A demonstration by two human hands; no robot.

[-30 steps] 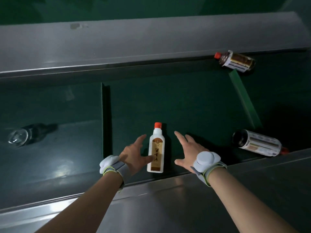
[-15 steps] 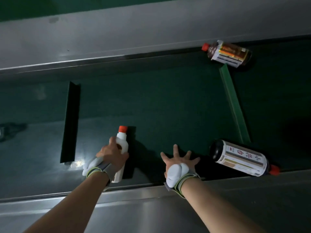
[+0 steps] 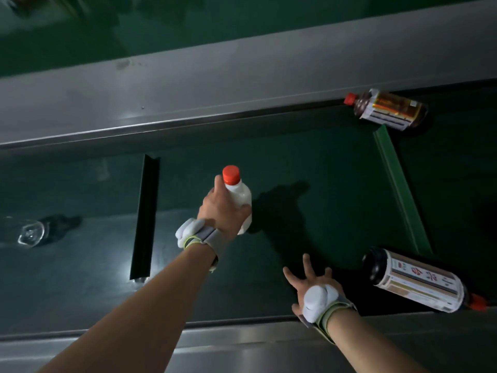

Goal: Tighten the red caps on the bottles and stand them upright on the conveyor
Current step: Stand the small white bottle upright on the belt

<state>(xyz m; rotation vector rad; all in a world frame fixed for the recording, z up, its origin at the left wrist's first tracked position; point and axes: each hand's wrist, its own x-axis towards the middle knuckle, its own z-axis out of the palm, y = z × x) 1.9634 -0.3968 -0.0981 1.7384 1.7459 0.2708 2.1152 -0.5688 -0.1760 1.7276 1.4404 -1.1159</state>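
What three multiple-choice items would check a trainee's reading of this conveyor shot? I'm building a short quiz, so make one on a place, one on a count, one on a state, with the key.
1. Where does the brown-liquid bottle lie?
A. against the far rail, at the right
B. in the right hand
C. beside the clear glass at the left

2. How many red-capped bottles are in view?
A. one
B. three
C. five

3. What is the state of the white bottle?
A. lying flat, untouched
B. held by the left hand
C. uncapped

Key: 1 A, the brown-liquid bottle lies on its side by the far rail. 2 B, it, the white bottle and the dark bottle near the front all show red caps. 3 B, the left hand wraps its body, cap on, while the right hand is spread and holds nothing.
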